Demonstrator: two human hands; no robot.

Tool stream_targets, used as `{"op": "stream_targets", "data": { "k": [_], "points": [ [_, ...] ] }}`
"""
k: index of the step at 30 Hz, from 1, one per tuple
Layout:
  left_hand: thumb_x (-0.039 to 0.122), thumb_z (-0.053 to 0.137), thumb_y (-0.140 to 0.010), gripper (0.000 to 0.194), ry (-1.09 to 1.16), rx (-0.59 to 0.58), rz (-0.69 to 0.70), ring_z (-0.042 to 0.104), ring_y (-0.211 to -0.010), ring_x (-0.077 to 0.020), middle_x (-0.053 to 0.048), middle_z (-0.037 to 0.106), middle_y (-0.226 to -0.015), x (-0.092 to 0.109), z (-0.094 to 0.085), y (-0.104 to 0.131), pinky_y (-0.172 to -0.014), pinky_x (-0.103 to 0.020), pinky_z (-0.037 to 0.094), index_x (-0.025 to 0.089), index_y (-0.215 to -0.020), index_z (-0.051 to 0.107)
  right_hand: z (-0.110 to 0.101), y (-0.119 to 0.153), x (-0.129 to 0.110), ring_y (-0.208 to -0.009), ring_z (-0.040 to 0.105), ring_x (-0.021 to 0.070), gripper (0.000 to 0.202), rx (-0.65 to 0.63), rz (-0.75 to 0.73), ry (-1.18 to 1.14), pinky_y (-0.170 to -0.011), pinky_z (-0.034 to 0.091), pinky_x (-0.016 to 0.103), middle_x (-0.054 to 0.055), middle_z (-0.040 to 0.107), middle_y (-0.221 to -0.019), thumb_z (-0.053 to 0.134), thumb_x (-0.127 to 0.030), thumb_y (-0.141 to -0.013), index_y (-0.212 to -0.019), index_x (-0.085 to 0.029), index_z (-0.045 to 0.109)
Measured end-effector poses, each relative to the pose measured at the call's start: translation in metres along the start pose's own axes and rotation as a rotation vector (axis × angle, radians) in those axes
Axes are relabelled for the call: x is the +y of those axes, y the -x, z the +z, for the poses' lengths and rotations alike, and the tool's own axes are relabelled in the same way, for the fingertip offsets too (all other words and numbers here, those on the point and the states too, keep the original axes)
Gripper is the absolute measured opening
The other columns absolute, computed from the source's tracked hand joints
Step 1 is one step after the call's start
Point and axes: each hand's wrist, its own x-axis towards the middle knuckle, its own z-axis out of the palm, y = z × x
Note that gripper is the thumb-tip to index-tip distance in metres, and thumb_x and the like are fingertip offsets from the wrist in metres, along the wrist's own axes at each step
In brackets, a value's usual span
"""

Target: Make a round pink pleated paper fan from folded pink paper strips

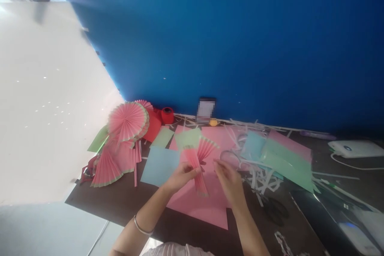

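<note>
My left hand [183, 177] pinches a pleated pink paper fan [198, 156] with a green edge. Its folds are gathered at the middle and flare out at the top, while the lower end hangs below my fingers. Just to the right, apart from the fan, is my right hand [229, 178]. Its thumb and fingers are closed together, and anything between them is too small to make out. Beneath both hands lies a large pink paper sheet [207, 210]. A light blue sheet [160, 164] is beside my left hand, and white paper strips [264, 182] lie right of my right hand.
Finished pink paper fans [127, 120] are heaped at the left by the white wall. A red tape roll [167, 115] and a phone-like device [206, 110] stand along the blue wall. At right are black-handled scissors [274, 210], green paper [289, 164] and a white corded device [355, 149].
</note>
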Motion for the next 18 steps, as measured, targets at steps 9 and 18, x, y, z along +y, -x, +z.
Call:
{"op": "stream_targets", "data": {
  "k": [9,18],
  "points": [
    [0.057,0.060,-0.075,0.048,-0.011,-0.229,-0.101,0.057,-0.083,-0.0194,-0.008,0.065,-0.083,0.005,-0.007,0.012,-0.082,-0.032,0.044,0.011,-0.085,0.068,0.017,-0.009,-0.003,-0.060,0.059,0.0155,0.032,-0.184,0.224,-0.440,-0.060,0.047,0.028,0.002,0.063,-0.064,0.072,-0.046,-0.067,-0.073,-0.015,0.065],
    [0.053,0.060,-0.076,0.046,-0.089,0.010,-0.125,0.060,-0.079,-0.0169,-0.008,0.066,-0.088,0.033,-0.033,0.016,-0.075,-0.029,0.046,0.012,-0.095,0.065,0.010,-0.009,-0.002,-0.069,0.062,0.0153,0.031,-0.231,0.376,-0.534,-0.065,0.051,0.027,0.001,0.066,-0.075,0.079,-0.036,-0.060,-0.082,-0.018,0.066]
  ]
}}
